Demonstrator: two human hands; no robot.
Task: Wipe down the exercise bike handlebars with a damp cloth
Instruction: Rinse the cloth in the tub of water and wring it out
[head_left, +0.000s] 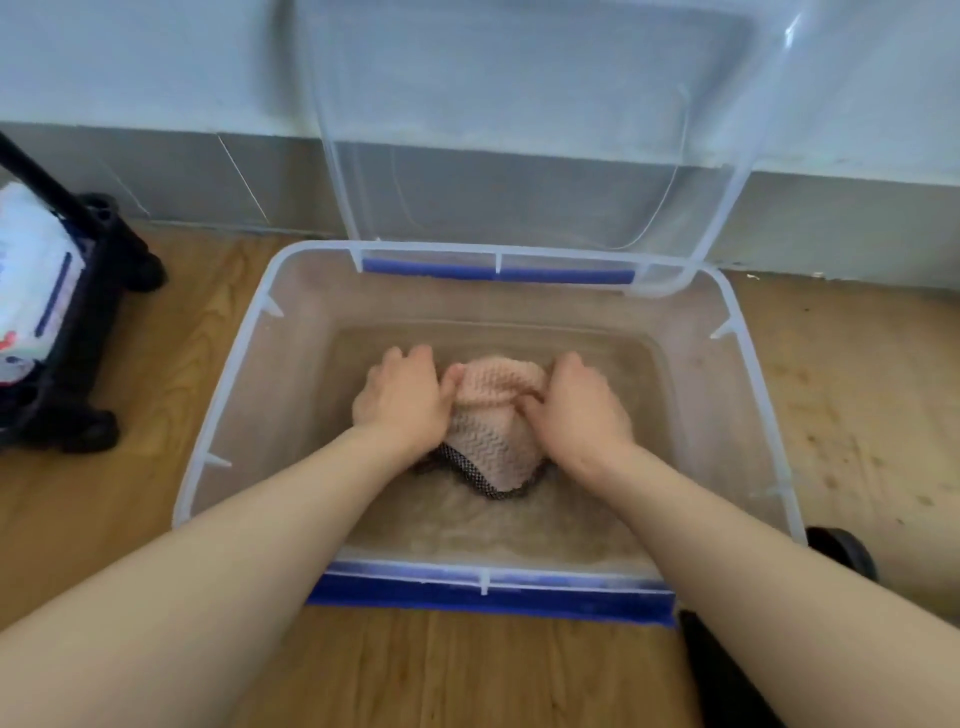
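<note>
Pink waffle-weave cloth (493, 421) bunched at centre of clear plastic storage tub (228, 395) on wooden floor, in shallow murky water, probably for wetting or wringing. Left hand (402, 400) and right hand (579, 410) both curled tight, gripping cloth from opposite sides. Handlebars not visible.

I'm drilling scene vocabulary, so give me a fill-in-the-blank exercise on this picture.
1. Both hands, the left hand and the right hand, grip a ____ cloth.
2. The clear plastic bin holds shallow ____.
3. The bin's lid stands ____.
4. The bin sits on a ____ floor.

Missing words: pink; water; open; wooden
</note>
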